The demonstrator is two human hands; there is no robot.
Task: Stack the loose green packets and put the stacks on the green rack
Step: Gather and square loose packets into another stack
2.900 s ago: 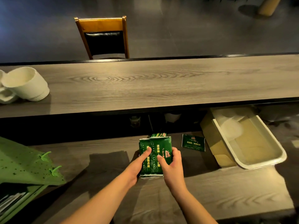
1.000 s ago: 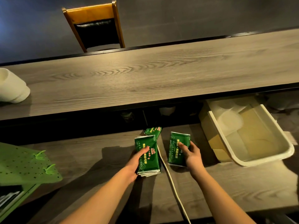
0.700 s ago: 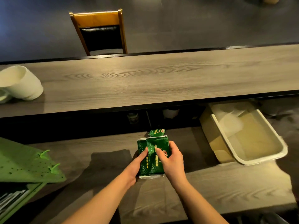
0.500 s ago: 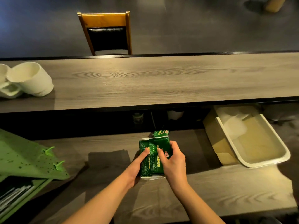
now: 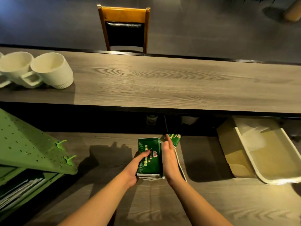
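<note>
A stack of green packets (image 5: 149,154) lies on the lower wooden counter (image 5: 203,201) in front of me. My left hand (image 5: 136,167) holds the stack's left side, thumb on the top packet and fingers curled along the edge. My right hand (image 5: 169,159) stands edge-on with straight fingers, pressing flat against the stack's right side. One loose green packet (image 5: 175,138) lies just behind the right hand's fingertips. The green rack (image 5: 24,144), a perforated panel with small hooks, stands at the left edge with a shelf below it.
A white cable (image 5: 179,162) runs along the counter right of my right hand. A white tub (image 5: 268,154) leans on a cardboard box (image 5: 228,152) at the right. Two white cups (image 5: 48,69) sit on the upper counter (image 5: 162,82); a wooden chair (image 5: 124,28) stands beyond.
My right hand has laid the packet it fetched onto the stack, then come off the top and straightened against the stack's right side. The left hand stayed on the stack.
</note>
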